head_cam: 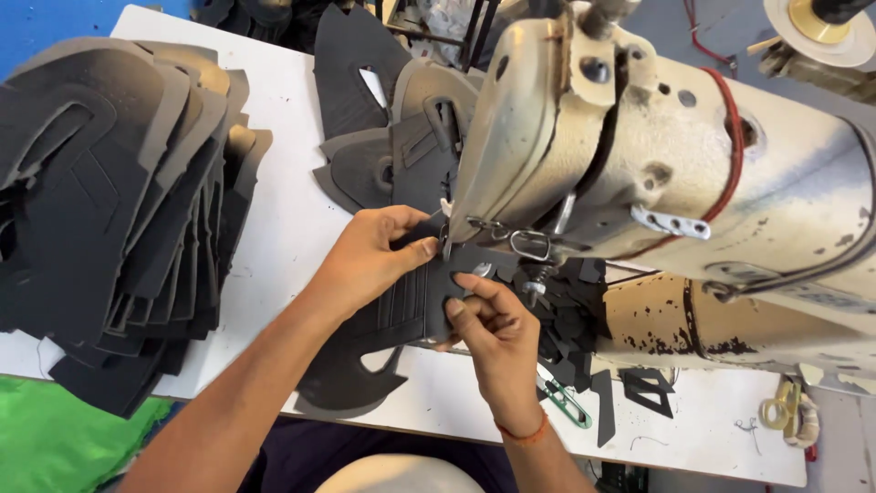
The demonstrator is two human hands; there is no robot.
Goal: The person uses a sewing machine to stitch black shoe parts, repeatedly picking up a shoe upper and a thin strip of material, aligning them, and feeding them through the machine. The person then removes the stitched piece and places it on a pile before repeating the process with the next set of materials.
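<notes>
My left hand (374, 258) presses down on a black shoe-upper piece (383, 319) lying on the white table (292, 228), fingers reaching toward the needle area of the cream industrial sewing machine (657, 173). My right hand (493, 329) grips the same piece from the near side, thumb and fingers pinching its edge just under the presser foot (534, 288). The needle itself is mostly hidden behind the machine head.
A tall fanned stack of black cut pieces (119, 210) fills the left of the table. More black pieces (383, 137) lie behind the machine head. Small black scraps (639, 388), green-handled snips (566, 402) and a thread spool (821, 23) sit at right. Green cloth (55, 443) lies lower left.
</notes>
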